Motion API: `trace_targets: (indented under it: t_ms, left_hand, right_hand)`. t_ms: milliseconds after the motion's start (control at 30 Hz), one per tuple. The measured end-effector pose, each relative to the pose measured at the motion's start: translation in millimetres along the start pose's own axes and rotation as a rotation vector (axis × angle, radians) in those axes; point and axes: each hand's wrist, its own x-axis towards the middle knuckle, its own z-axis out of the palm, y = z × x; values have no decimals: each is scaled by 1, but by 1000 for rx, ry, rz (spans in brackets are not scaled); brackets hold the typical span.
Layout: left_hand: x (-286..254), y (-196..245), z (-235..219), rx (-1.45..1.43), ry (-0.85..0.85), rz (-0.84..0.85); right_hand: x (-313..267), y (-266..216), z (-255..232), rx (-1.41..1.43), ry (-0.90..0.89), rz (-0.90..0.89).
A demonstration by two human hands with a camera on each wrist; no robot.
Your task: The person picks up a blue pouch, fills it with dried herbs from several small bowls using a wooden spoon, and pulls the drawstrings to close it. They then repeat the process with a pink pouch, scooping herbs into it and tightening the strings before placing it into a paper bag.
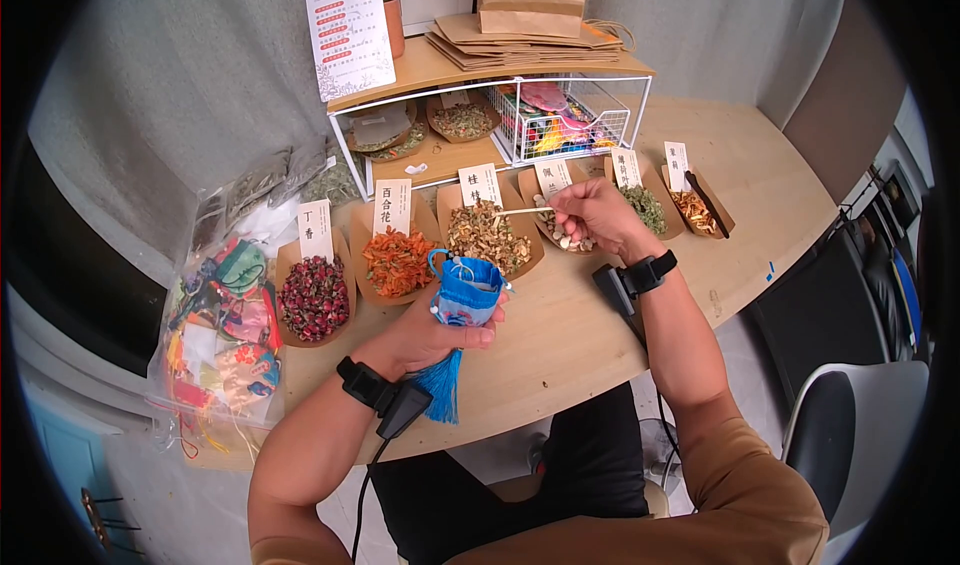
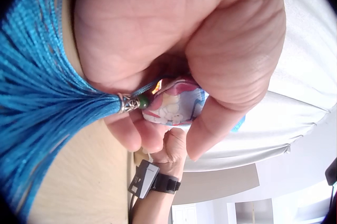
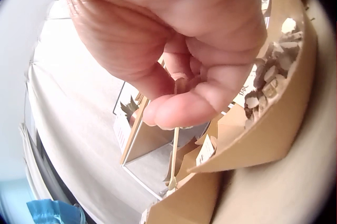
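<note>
Left hand (image 1: 420, 335): curled fingers; blue patterned cloth drawstring pouch (image 1: 468, 287) with blue tassel (image 1: 437, 390) gripped, mouth up.
Right hand (image 1: 597, 215): thin pale spoon-ended stick (image 1: 520, 211) pinched in fingertips, held beyond the pouch.
White paper cards (image 1: 392, 205): marked 丁香, 百合花, 桂枝.
White printed sign (image 1: 350, 35): headed 中药香囊DIY.

Patterned pouch (image 2: 174, 109) in the left hand (image 2: 195, 29), blue tassel (image 2: 58, 97) and green bead (image 2: 143, 102) alongside.
</note>
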Motion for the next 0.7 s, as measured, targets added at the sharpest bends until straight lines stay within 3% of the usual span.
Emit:
trace_targets:
  t_ms: [300,700]
  left_hand:
    - [0,-2,-3,-7,4,-7]
    - [0,-1,-2,-2,5,-2]
  right_hand:
    - [-25,-22,5,195,-199,-112]
    - [-40,-27,15,-41,-351,-326]
